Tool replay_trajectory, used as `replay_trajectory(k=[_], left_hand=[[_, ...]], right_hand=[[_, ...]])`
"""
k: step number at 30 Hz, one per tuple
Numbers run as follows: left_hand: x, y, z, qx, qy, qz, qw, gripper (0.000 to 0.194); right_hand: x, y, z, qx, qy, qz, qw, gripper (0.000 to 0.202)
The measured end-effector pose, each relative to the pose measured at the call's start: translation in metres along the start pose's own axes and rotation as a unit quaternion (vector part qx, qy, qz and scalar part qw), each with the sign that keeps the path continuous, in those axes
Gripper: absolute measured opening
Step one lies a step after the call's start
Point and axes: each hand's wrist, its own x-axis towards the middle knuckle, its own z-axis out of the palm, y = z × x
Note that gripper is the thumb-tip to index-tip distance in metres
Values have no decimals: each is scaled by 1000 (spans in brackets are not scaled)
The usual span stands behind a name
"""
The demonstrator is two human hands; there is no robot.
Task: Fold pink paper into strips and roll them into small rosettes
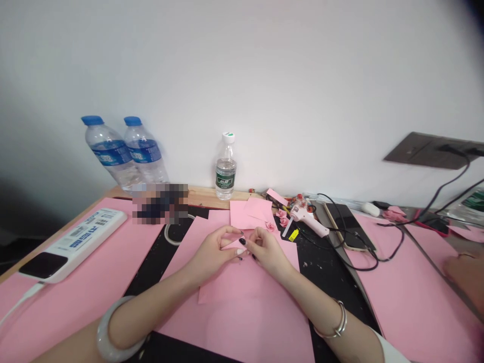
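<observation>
Over pink paper sheets [260, 312], my left hand [214, 248] and my right hand [267, 251] meet at the fingertips. My left thumb and fingers close on a small pink paper piece [230, 244], and the right thumb and fingers pinch its near right end. Much of that piece is hidden by the fingers. Just beyond the hands lie square pink papers [249, 212] and several small pink paper roses [282, 218]. A pale pink glue gun [312, 222] rests to their right, with a yellow tag [294, 235] beside it.
Two large water bottles [109, 154] and a smaller bottle [226, 174] stand by the wall. A white device [81, 239] lies on the left. On the right are a phone [350, 227], looping black cables [372, 264], a wall socket [423, 150] and another person's hand [467, 272].
</observation>
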Motion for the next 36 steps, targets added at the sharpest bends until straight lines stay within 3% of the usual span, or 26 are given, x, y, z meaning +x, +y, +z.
replay_trajectory(k=[4, 10, 16, 29, 36], left_hand=[[-1, 1, -1, -28, -3, -9, 1000, 44], [0, -3, -5, -52, -19, -2, 998, 45], [0, -3, -4, -50, -13, -8, 999, 47], [-2, -1, 1, -20, -21, -6, 1000, 38], [-2, -2, -1, -24, -31, -11, 999, 39]], right_hand=[[-1, -2, -1, 21, -32, -19, 999, 33], [-3, -6, -4, -79, -83, -80, 990, 29], [-5, -7, -4, -92, -75, -119, 986, 27], [-4, -5, -3, -131, -107, -134, 976, 36], [-7, -7, -3, -82, -117, -123, 982, 39]])
